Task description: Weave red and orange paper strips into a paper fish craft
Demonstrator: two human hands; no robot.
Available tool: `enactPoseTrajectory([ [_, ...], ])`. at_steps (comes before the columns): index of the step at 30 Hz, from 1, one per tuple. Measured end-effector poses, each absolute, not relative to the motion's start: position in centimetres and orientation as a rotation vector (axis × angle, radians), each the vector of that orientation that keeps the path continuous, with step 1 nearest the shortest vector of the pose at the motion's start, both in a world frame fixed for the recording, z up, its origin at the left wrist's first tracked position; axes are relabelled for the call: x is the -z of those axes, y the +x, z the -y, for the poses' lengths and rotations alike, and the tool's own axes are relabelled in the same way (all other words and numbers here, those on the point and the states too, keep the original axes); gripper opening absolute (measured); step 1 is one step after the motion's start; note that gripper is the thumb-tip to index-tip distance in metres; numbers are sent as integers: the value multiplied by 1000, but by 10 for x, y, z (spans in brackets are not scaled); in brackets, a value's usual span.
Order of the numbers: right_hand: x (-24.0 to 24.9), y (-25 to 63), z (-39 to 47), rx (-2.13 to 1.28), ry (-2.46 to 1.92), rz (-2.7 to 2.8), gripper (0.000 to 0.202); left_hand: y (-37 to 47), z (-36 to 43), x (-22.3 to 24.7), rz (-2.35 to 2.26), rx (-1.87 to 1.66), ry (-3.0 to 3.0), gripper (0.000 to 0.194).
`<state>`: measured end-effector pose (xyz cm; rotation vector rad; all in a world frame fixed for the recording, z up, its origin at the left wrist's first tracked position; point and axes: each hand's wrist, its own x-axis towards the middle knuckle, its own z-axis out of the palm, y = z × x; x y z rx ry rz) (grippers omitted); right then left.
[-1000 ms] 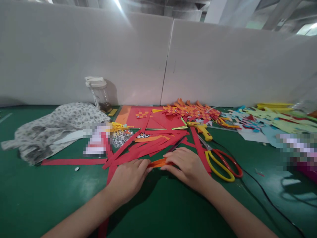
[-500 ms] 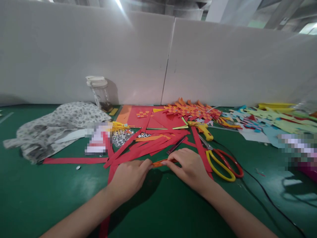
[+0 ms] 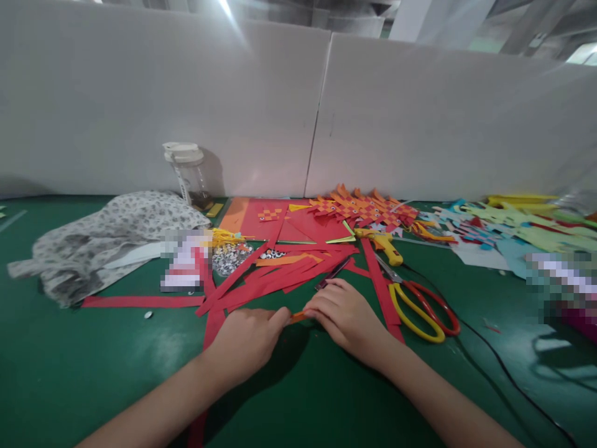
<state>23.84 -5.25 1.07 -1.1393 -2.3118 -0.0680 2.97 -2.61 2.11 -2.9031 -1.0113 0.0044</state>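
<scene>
Between my hands, a narrow orange paper strip point(image 3: 297, 317) is held just above the green table. My left hand point(image 3: 252, 339) pinches its left end, thumb and fingers pressed together. The other end is gripped by my right hand point(image 3: 347, 314), whose fingers hide most of that side. Just beyond the hands lies a loose heap of red paper strips point(image 3: 275, 278) with some orange ones on top. A dark, slim tool point(image 3: 332, 274) sits close to my right fingertips; its kind is unclear.
Scissors point(image 3: 420, 311) with yellow and red handles and a yellow glue gun point(image 3: 385, 244) lie to the right, a black cord trailing. Woven paper fish point(image 3: 364, 208) are piled behind. Googly eyes point(image 3: 231, 258), a patterned cloth point(image 3: 116, 236) and a lidded bottle point(image 3: 186, 174) stand left.
My hands have drawn slightly closer together, so a shorter piece of the orange strip shows. The right fingers have curled in more tightly. Other things stay in place.
</scene>
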Motion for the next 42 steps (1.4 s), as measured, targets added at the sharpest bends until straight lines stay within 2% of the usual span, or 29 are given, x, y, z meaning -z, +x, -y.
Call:
enactPoseTrajectory([
  [11, -10, 219, 60, 249, -1074, 2254, 24, 34, 34, -17, 1010, 156, -2909, 14],
  [17, -19, 234, 57, 164, -1150, 2226, 16, 29, 29, -24, 1030, 91, -2912, 21],
  [20, -15, 241, 53, 148, -1197, 2146, 17, 27, 26, -27, 1120, 64, -2887, 17],
  [26, -7, 237, 52, 33, -1156, 2131, 21, 25, 25, -26, 1066, 146, -2818, 29],
  [37, -6, 223, 58, -121, -1076, 2050, 27, 29, 29, -28, 1090, 277, -2963, 19],
  [42, -8, 230, 55, -178, -1089, 1927, 21, 26, 27, -28, 1136, 381, -2958, 22],
])
